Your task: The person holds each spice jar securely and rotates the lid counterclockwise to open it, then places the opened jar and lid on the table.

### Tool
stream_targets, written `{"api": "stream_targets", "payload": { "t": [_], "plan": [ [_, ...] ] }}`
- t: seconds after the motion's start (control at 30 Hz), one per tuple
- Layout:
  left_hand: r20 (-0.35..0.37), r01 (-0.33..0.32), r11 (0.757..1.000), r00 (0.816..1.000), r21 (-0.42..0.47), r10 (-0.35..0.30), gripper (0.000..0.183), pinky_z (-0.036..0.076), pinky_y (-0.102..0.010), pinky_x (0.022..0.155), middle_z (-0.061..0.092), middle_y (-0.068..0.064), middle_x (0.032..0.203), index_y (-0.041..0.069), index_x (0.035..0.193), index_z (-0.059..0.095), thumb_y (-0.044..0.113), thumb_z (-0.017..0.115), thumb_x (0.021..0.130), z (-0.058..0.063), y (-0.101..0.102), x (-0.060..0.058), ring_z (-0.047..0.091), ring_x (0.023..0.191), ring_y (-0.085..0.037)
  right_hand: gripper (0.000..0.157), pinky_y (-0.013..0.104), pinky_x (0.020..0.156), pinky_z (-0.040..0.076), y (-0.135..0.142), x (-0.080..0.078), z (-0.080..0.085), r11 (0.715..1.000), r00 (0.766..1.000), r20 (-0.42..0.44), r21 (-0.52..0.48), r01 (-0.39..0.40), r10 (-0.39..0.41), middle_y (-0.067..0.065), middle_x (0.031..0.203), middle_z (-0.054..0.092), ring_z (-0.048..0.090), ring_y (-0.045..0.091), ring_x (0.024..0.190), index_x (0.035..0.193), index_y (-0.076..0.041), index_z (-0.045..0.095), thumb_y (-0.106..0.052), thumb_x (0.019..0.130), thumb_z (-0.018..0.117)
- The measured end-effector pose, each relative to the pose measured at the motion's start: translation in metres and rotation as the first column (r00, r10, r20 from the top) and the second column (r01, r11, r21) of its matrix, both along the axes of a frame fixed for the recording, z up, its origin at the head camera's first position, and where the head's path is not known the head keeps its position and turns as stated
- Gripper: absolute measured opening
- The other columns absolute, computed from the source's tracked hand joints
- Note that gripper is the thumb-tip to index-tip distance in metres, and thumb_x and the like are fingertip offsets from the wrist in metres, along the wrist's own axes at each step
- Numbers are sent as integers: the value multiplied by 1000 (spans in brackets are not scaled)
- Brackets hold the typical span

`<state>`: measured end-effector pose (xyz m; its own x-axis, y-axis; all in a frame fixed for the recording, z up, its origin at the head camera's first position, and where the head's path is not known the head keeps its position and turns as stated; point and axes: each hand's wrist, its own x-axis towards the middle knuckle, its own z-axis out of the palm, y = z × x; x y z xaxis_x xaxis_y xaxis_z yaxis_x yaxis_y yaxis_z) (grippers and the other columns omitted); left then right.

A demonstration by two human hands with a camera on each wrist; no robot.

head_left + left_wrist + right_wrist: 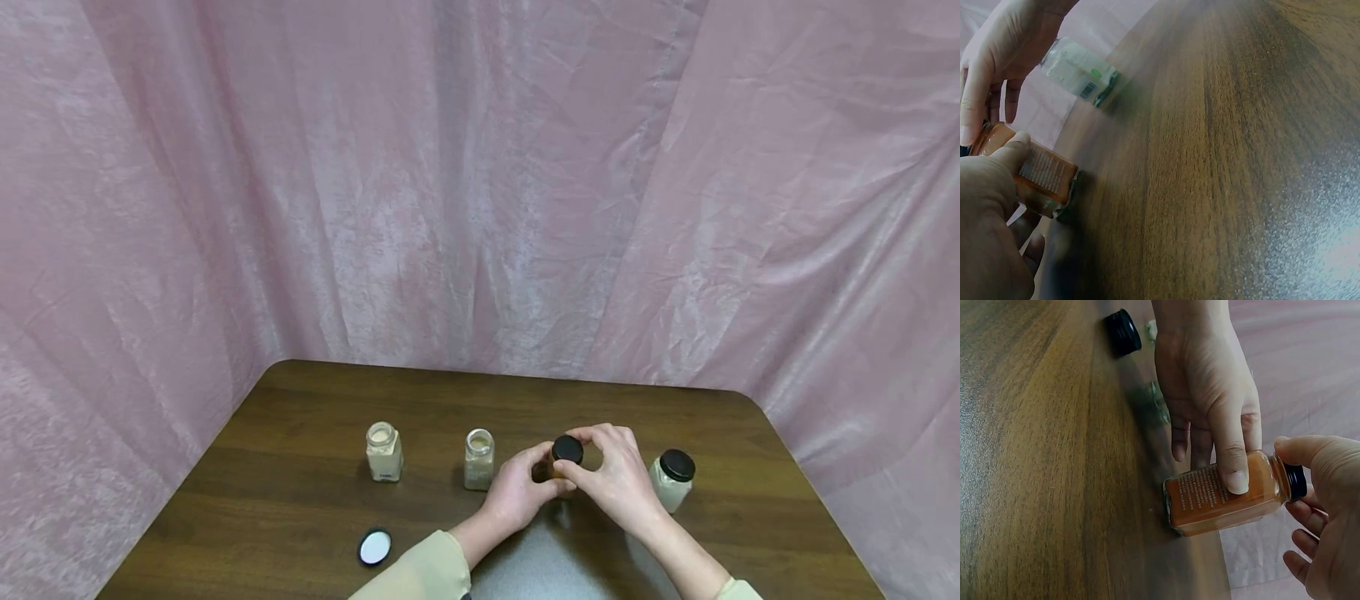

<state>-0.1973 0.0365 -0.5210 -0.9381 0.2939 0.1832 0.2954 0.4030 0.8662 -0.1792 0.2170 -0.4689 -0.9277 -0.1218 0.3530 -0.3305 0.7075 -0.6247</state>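
Observation:
My left hand [517, 492] grips the body of a square glass jar of orange-brown spice [1222, 494], its thumb lying across the printed side. A black screw lid [567, 449] sits on the jar's neck. My right hand [617, 479] pinches around that lid, thumb on the near side and forefinger on the far side. The jar is upright, and its base is close to the tabletop; whether it touches cannot be told. Just right of my right hand stands a pale jar with a black lid [677, 466]. An uncapped jar of beige powder [478, 471] is left of my left hand.
Another uncapped jar of cream powder [386, 458] stands farther left on the brown wooden table [315, 417]. A loose black lid [374, 547], white inside facing up, lies near the left forearm. Pink curtains [480, 208] hang behind the table.

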Motion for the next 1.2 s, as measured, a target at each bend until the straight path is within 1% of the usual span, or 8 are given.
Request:
{"api": "stream_targets", "payload": {
  "t": [0.23, 0.43, 0.6, 0.87, 1.1, 1.2],
  "plan": [
    [-4, 1, 1000, 1000, 6, -1, 40, 48, -33, 91, 66, 16, 105, 30, 122, 71, 38, 84, 84, 1, 1, -1, 61, 104, -9, 44, 47, 93, 41, 0, -1, 1, 1000, 1000, -9, 11, -10, 10, -8, 109, 65, 46, 20, 116, 118, -19, 73, -37, 81, 88],
    [-10, -2, 1000, 1000, 2, 2, 40, 48, -34, 92, 67, 15, 108, 29, 122, 71, 38, 84, 85, 1, 1, -2, 60, 105, -7, 44, 48, 93, 42, -2, -1, 1, 999, 1000, -18, 31, -15, 15, -6, 109, 65, 47, 23, 118, 121, -17, 73, -30, 82, 87],
    [-7, -6, 1000, 1000, -4, 6, 40, 48, -34, 92, 68, 15, 108, 28, 122, 72, 37, 84, 85, 0, 1, -1, 61, 106, -7, 45, 48, 93, 43, -2, -1, -2, 999, 1000, -10, 46, -14, 15, -6, 110, 64, 47, 23, 118, 123, -15, 73, -26, 81, 85],
    [-18, -8, 1000, 1000, -17, 8, 44, 49, -36, 94, 70, 11, 109, 25, 124, 72, 36, 85, 83, -1, 1, -2, 63, 107, -10, 46, 48, 92, 44, -4, 0, -3, 998, 999, -45, 54, -22, 24, -3, 111, 64, 49, 25, 117, 124, -11, 73, -19, 80, 84],
    [-16, -8, 1000, 1000, -18, 7, 45, 48, -36, 96, 71, 9, 113, 24, 126, 71, 35, 84, 85, -1, 1, -1, 63, 110, -10, 48, 49, 94, 43, -5, 1, -3, 998, 999, -28, 58, -32, 34, -1, 111, 64, 49, 25, 117, 126, -12, 71, -16, 80, 82],
    [-21, -7, 1000, 1000, -17, 7, 44, 49, -36, 95, 71, 9, 113, 25, 126, 71, 33, 84, 85, -1, 1, 0, 63, 110, -10, 49, 50, 95, 43, -4, 1, -2, 997, 998, -36, 72, -42, 45, -1, 111, 64, 49, 26, 118, 128, -11, 71, -15, 80, 81]
  ]
}}
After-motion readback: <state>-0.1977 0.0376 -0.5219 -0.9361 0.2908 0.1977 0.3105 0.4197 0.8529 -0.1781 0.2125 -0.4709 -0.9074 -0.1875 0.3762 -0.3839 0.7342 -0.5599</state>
